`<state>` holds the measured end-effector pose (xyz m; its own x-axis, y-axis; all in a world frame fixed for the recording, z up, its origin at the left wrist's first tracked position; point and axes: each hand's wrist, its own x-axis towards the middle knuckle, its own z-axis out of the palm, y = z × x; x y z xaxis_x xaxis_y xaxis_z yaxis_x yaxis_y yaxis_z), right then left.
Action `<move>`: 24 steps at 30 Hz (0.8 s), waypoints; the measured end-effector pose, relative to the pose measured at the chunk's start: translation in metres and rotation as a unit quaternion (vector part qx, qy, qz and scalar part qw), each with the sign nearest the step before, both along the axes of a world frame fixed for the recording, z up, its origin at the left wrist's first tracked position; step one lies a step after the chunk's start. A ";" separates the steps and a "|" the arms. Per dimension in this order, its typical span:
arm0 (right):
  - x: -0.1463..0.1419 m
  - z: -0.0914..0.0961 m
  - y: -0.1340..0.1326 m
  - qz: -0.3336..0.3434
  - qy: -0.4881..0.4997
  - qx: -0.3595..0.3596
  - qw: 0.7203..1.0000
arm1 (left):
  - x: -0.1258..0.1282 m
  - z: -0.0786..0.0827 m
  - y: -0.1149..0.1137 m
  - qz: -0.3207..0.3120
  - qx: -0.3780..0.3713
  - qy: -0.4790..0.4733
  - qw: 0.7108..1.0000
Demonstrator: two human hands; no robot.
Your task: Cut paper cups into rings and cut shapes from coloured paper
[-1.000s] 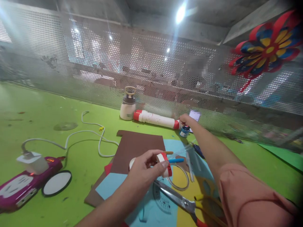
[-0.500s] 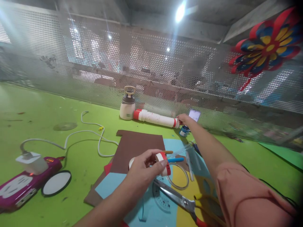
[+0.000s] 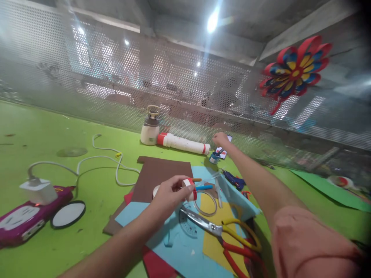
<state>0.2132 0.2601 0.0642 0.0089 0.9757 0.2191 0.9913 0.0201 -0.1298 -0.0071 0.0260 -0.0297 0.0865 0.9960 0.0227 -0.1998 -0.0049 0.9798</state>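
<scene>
My left hand point(image 3: 174, 192) is closed on a short red-and-white ring point(image 3: 189, 189), pinched between thumb and fingers above the coloured paper sheets. Reaching far forward, my right hand point(image 3: 220, 139) has its fingers curled beside a lit phone point(image 3: 224, 151); whatever they may hold is hidden. Just below it stands a small blue jar point(image 3: 214, 158) with something dark sticking out. A long white tube with red bands point(image 3: 182, 144) lies left of that hand. Under my left hand are large scissors point(image 3: 214, 227) with yellow and red handles, a clear protractor point(image 3: 188, 224) and a roll of tape point(image 3: 208, 204).
A white bottle with a loop handle point(image 3: 150, 133) stands at the back by the perforated screen point(image 3: 179, 96). On the left lie a purple power strip point(image 3: 34, 216), a white cable point(image 3: 95, 158) and a round mirror point(image 3: 68, 214). Green paper point(image 3: 324, 189) lies right.
My right hand has moved from the tube's end to beside the phone. The left hand still holds the ring. The whole view has shifted, showing more of the table's right side.
</scene>
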 end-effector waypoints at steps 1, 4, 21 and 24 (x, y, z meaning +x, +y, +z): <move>0.004 0.004 -0.012 0.008 -0.009 -0.001 1.000 | -0.001 0.001 0.000 0.003 0.000 -0.004 1.000; 0.018 0.006 -0.062 0.049 -0.029 -0.016 0.998 | -0.005 0.004 -0.001 0.002 -0.014 -0.035 0.999; 0.039 -0.075 -0.312 0.241 -0.119 -0.176 0.947 | -0.009 -0.007 0.001 -0.025 0.011 -0.071 0.997; 0.044 -0.083 -0.311 0.236 -0.109 -0.184 0.948 | -0.008 -0.008 -0.001 -0.038 0.020 -0.076 0.996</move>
<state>0.2572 -0.0508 -0.0188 -0.4545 0.8701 -0.1905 0.8870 0.4618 -0.0069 -0.0148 0.0253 -0.0376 0.1545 0.9847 0.0810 -0.3470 -0.0227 0.9376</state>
